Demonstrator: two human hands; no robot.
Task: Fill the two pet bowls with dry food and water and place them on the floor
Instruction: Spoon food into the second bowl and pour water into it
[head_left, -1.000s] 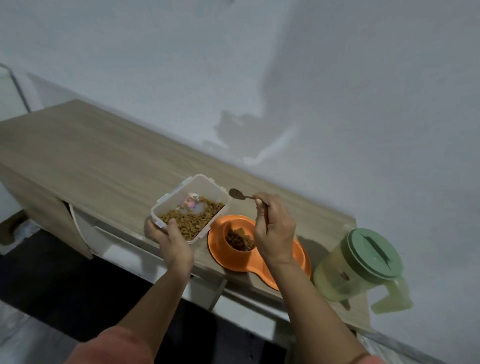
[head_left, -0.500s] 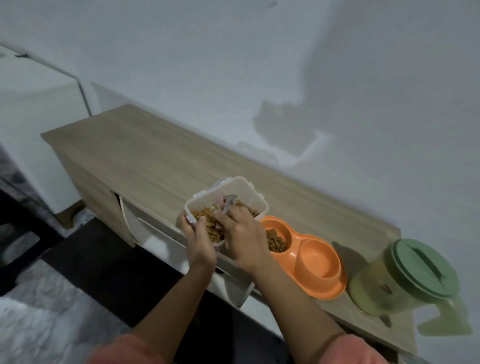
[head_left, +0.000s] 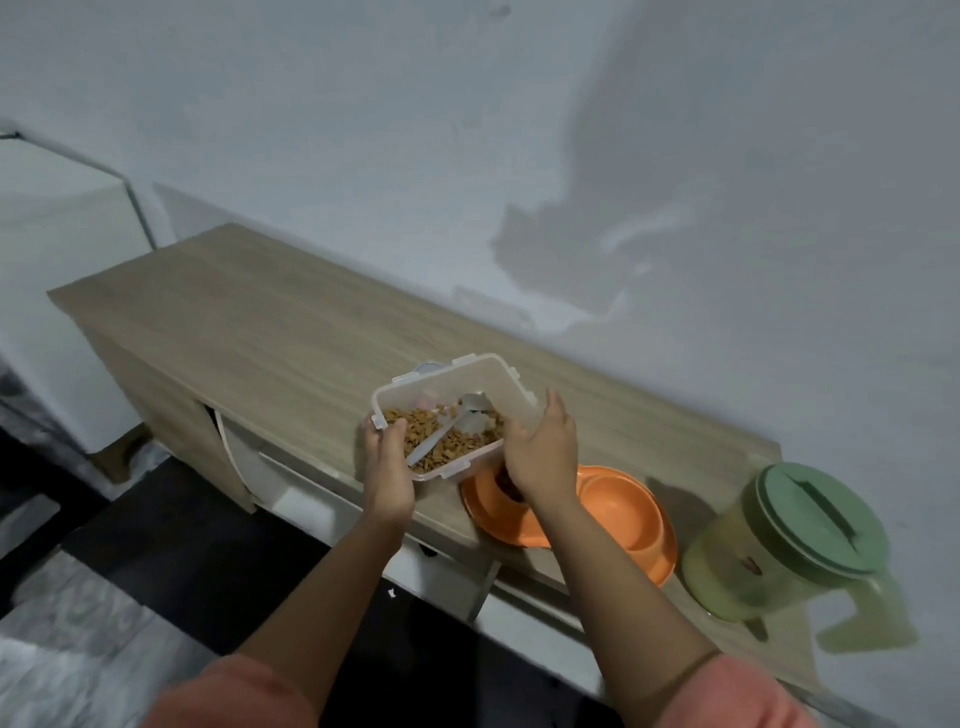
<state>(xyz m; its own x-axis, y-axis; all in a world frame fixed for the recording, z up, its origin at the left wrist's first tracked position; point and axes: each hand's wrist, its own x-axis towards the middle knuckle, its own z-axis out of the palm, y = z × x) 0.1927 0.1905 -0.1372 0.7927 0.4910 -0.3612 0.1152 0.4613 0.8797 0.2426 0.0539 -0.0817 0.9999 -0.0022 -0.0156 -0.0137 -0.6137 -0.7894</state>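
Wooden cabinet top (head_left: 249, 317) against pale wall (head_left: 363, 104)

Both forearms reaching forward, left hand (head_left: 387, 470) curled in a grip, right hand (head_left: 543, 454) fingers straight, upright

Orange plastic double pet bowl (head_left: 618, 512) on the wooden desk (head_left: 249, 322) near its front edge; left well holding brown kibble, mostly hidden; right well looks empty. Clear rectangular plastic container (head_left: 452, 415) of brown dry food just left, tilted, white plastic spoon (head_left: 441, 434) lying inside. Pale green lidded plastic pitcher (head_left: 784, 551) standing upright at right.
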